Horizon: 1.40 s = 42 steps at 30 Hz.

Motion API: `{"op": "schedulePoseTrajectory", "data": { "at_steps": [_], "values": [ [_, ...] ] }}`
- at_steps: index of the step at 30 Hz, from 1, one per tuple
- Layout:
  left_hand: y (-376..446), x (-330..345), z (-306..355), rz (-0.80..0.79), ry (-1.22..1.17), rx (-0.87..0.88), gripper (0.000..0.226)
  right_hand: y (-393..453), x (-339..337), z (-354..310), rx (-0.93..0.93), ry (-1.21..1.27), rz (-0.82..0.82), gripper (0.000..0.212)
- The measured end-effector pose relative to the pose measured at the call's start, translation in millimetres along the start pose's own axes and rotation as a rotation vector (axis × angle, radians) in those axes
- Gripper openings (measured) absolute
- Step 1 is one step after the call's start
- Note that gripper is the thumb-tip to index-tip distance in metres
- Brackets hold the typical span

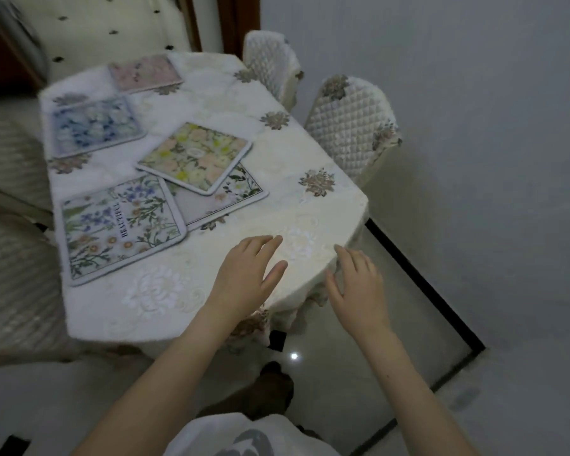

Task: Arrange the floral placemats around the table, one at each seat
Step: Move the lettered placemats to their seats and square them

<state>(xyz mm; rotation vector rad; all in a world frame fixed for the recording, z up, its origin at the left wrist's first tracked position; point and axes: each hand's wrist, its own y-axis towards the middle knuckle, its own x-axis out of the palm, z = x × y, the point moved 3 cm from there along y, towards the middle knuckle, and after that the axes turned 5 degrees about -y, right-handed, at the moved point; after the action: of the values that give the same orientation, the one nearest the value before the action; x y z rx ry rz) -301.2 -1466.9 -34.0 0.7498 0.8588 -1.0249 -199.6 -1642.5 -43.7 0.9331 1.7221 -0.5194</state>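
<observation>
Left hand and right hand at 6 o'clock, fingers spread, holding nothing, over cream tablecloth, five floral placemats toward 10 o'clock, yellow one overlapping another.

- We see five floral placemats on the table — the yellow mat overlapping a white mat.
- Our left hand lies flat, empty, on the cloth.
- Our right hand hovers open at the table's edge.
</observation>
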Motion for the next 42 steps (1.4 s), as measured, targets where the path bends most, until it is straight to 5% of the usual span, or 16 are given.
{"op": "schedulePoseTrajectory", "data": {
  "at_steps": [29,42],
  "values": [
    [237.8,47.1,-163.8,0.281,-0.079,-0.654,0.048,396.5,118.7,-43.1,-0.684,-0.096,-0.361,0.048],
    [292.9,151.0,-183.3,0.151,-0.015,-1.024,0.077,463.9,225.0,-44.0,-1.162,-0.181,-0.681,0.052]
  ]
}}
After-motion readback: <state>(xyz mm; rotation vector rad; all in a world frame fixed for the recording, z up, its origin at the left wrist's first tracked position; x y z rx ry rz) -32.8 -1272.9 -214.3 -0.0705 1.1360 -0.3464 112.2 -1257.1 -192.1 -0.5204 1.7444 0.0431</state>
